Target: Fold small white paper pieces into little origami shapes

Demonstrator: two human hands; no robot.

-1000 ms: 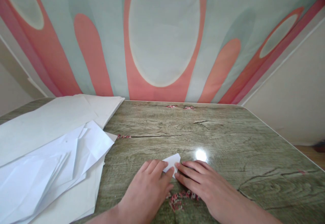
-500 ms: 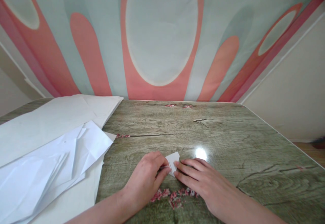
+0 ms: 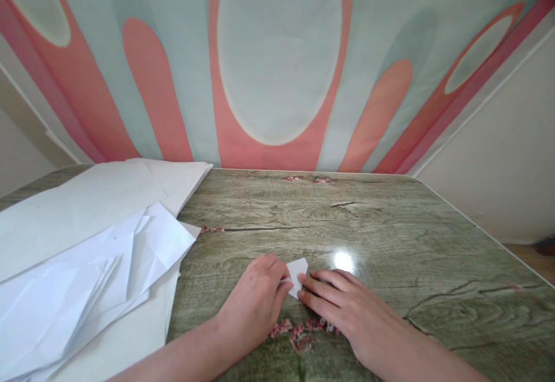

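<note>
A small piece of folded white paper [image 3: 298, 271] lies on the wood-patterned table between my two hands. My left hand [image 3: 256, 290] is closed, with thumb and index finger pinching the paper's left side; part of the paper is hidden behind those fingers. My right hand [image 3: 340, 300] reaches in from the right with its fingers stretched out, the tips of two of them resting on the paper's right edge.
On the left, a stack of large off-white sheets [image 3: 117, 188] carries several folded white papers [image 3: 162, 243]. The table [image 3: 368, 220] meets a pink and grey-green patterned backdrop [image 3: 277, 154] at its far edge. Printed flowers and cracks mark the tabletop.
My left hand has shifted slightly to the right along the paper, its thumb and finger still pinched. My right hand stays nearly in place. The whole view has moved a little.
</note>
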